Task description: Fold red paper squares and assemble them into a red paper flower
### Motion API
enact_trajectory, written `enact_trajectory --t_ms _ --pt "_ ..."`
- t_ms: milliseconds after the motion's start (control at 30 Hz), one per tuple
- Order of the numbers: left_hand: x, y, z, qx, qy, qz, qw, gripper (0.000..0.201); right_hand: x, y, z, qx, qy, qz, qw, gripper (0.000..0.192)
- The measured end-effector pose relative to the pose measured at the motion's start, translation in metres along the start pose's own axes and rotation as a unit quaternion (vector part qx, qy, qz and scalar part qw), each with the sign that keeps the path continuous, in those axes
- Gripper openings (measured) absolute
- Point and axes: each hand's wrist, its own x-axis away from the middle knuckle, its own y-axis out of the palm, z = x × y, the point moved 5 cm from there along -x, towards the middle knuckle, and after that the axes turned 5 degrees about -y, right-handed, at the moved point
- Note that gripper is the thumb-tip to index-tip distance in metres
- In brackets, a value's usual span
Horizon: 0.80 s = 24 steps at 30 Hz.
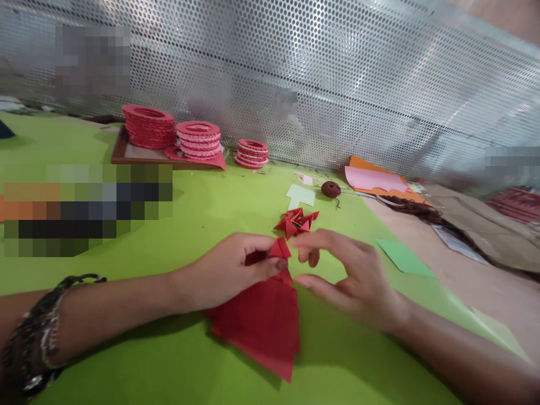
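Note:
Between the thumb and fingers of my left hand [236, 270] is a small folded red paper piece [280, 249]. My right hand [350, 275] hovers just to its right, thumb and index finger apart, with nothing between them; its fingers are slightly blurred. Below my left hand, red paper sheets [261, 323] lie in a loose stack on the green table cover [346, 365]. Beyond the hands sits a small cluster of folded red paper pieces [296, 223] with pointed tips. The lower part of the held piece is partly covered by my thumb.
Scalloped red and pink rings stand in stacks [198, 140] by a brown tray [139, 163]. A brown yarn ball [331, 189], pale paper scraps [301, 196], a green sheet [405, 259] and pink paper [375, 179] lie around. A perforated metal screen [253, 62] closes the back.

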Motion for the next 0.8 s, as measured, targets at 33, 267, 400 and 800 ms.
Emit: enact_trajectory --t_ms 33,267,400,800 --pt "0.001 0.002 0.001 -0.033 0.013 -0.011 0.999 0.017 0.000 0.001 0.003 -0.030 0.039 0.001 0.999 0.026" --pt "0.005 0.003 0.010 -0.128 0.067 -0.002 0.990 0.017 0.000 0.006 0.011 -0.198 0.193 0.026 0.961 0.007" --pt "0.004 -0.005 0.014 -0.078 0.064 0.058 0.993 0.016 0.005 0.013 0.019 -0.340 0.286 0.045 0.895 0.010" --pt "0.007 -0.005 0.009 0.001 -0.024 0.010 1.000 0.023 0.005 0.004 0.017 -0.290 0.140 -0.073 0.944 0.017"
